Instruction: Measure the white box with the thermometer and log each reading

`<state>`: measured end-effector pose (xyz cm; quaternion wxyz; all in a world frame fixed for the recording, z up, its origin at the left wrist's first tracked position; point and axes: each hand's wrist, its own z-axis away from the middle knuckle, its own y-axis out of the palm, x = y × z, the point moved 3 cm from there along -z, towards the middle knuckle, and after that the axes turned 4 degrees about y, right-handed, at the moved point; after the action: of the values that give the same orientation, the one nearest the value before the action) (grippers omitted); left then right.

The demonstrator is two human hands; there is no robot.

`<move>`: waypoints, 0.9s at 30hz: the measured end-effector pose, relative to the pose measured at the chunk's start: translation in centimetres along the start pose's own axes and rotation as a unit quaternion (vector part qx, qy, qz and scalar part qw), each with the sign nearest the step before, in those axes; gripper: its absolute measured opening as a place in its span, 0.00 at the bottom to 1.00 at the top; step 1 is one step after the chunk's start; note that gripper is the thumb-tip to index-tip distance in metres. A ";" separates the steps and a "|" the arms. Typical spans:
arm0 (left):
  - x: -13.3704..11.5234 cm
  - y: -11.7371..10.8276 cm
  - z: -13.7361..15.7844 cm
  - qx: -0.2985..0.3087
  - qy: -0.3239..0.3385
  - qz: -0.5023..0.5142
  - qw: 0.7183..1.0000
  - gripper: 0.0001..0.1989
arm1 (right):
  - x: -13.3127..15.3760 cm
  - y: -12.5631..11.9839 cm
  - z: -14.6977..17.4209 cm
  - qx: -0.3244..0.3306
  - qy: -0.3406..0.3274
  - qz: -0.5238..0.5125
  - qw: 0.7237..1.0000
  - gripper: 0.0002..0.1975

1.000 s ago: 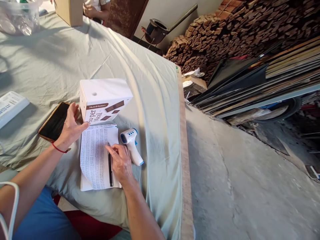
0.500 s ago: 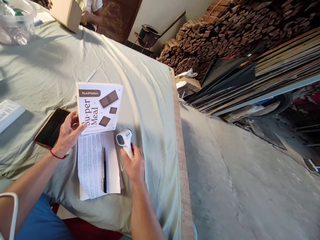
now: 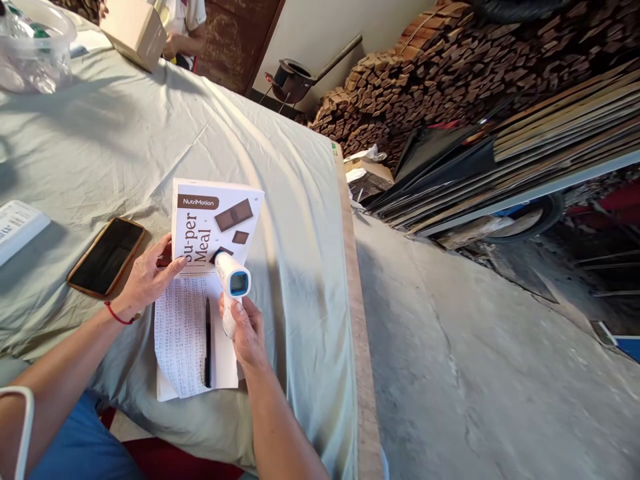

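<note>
My left hand (image 3: 151,270) grips the lower left edge of a white box (image 3: 233,233) printed "NutriMotion Su-per Meal", which stands upright facing me. My right hand (image 3: 246,333) is wrapped round the handle of a white and blue infrared thermometer (image 3: 233,277). The thermometer's screen is turned toward me and its front end covers part of the box's lower face; whether they touch I cannot tell. Below the box lies a notebook (image 3: 177,340) with handwritten lines, a black pen (image 3: 207,343) resting on it. A phone in a brown case (image 3: 106,257) lies left of my left hand.
A white box (image 3: 20,230) sits at the left edge of the cloth-covered table (image 3: 300,267). At the far left stand a clear plastic tub (image 3: 37,57) and a cardboard box (image 3: 135,33), with another person behind. Stacked wood (image 3: 430,73) and leaning boards (image 3: 525,153) fill the right background.
My right hand has lifted the thermometer left and turned it, so it now overlaps the box and its screen faces me. My left hand has shifted the box slightly right and nearer.
</note>
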<state>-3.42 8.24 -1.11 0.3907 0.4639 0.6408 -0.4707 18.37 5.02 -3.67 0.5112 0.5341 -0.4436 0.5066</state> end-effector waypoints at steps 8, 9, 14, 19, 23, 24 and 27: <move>0.0 0.0 -0.1 0.022 0.001 -0.011 1.000 0.29 | -0.1 0.4 -0.1 -0.011 0.004 0.013 1.000 0.26; 0.0 0.1 -0.1 0.021 0.000 -0.012 1.000 0.29 | -0.1 0.4 -0.1 -0.006 0.007 0.011 1.000 0.26; 0.3 0.2 0.0 0.021 -0.001 -0.012 1.000 0.29 | -0.2 0.3 -0.1 -0.003 0.000 0.024 1.000 0.26; 0.2 0.4 -0.2 0.026 -0.007 0.026 0.999 0.31 | -0.6 0.6 0.0 0.008 0.023 -0.015 1.000 0.26; 0.1 0.6 -0.2 0.039 0.001 0.050 0.998 0.31 | -0.7 0.7 0.2 0.011 0.032 -0.044 0.998 0.26; 0.2 0.6 -0.2 0.039 0.001 0.049 0.998 0.32 | -0.7 0.6 0.3 0.009 0.035 -0.052 0.998 0.26; 0.9 0.6 0.1 0.012 -0.010 0.039 0.999 0.37 | -0.5 0.2 0.4 -0.006 0.039 -0.085 0.996 0.25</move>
<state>-3.04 8.44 -2.13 0.4093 0.4884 0.6128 -0.4674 18.16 4.53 -4.10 0.5723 0.5466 -0.3797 0.4790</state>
